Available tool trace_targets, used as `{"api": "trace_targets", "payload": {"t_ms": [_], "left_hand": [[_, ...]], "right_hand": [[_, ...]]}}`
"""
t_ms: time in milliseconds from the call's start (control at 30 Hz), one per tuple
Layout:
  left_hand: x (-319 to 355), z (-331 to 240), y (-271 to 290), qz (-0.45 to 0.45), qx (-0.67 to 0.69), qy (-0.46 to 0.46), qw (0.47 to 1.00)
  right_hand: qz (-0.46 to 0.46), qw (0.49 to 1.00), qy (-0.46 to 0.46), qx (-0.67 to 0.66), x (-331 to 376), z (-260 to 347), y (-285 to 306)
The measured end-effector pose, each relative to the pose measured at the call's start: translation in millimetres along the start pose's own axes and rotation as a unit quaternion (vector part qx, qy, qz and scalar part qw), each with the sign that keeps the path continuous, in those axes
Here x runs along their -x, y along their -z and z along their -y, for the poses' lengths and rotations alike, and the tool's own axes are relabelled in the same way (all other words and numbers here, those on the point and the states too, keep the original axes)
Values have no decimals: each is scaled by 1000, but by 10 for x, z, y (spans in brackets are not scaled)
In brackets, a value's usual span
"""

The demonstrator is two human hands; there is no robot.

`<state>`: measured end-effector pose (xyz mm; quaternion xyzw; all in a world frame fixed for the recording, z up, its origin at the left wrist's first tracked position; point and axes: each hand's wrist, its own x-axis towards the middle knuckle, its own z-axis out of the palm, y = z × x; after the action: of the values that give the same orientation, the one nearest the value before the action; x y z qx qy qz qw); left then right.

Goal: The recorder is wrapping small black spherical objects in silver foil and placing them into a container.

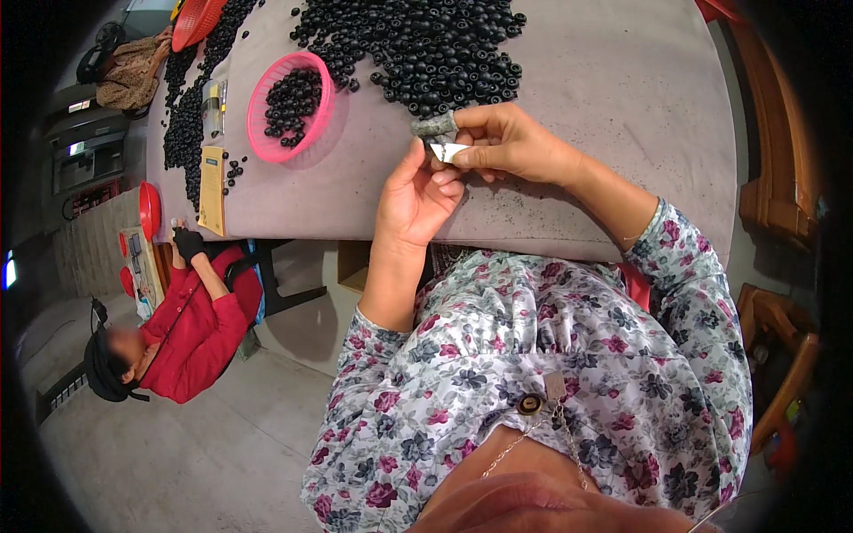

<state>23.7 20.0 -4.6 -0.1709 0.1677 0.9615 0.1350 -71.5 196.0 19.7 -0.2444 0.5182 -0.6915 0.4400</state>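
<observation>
My right hand (pixel 506 142) pinches a small shiny metal blade or clip (pixel 447 152) between thumb and fingers; its index fingertip wears a grey fabric cover (pixel 435 125). My left hand (pixel 416 195) is raised palm-up just beside it, its fingertips touching the same metal piece. Both hands hover over the near edge of a grey cloth-covered table (pixel 604 98). A large heap of small black round parts (pixel 426 49) lies on the table just beyond my hands.
A pink mesh basket (pixel 267 133) holding black parts sits left of the heap. More black parts (pixel 187 115) run along the table's left side, with a yellow packet (pixel 211 188) and red baskets (pixel 197 19). A person in red (pixel 200 329) sits at the left. Wooden furniture (pixel 777 195) stands at right.
</observation>
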Motion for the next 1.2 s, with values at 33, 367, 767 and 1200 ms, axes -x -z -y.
{"api": "trace_targets", "payload": {"t_ms": [33, 367, 767, 1200], "left_hand": [[1, 3, -5, 2, -11, -2, 1000], [-5, 20, 7, 17, -24, -6, 1000], [-2, 37, 57, 33, -37, -19, 999], [-28, 79, 134, 30, -49, -51, 997]], "right_hand": [[4, 1000, 2, 7, -5, -13, 10], [16, 1000, 2, 19, -23, -76, 68], [26, 1000, -10, 7, -20, -65, 84], [11, 1000, -2, -5, -49, -125, 96]]}}
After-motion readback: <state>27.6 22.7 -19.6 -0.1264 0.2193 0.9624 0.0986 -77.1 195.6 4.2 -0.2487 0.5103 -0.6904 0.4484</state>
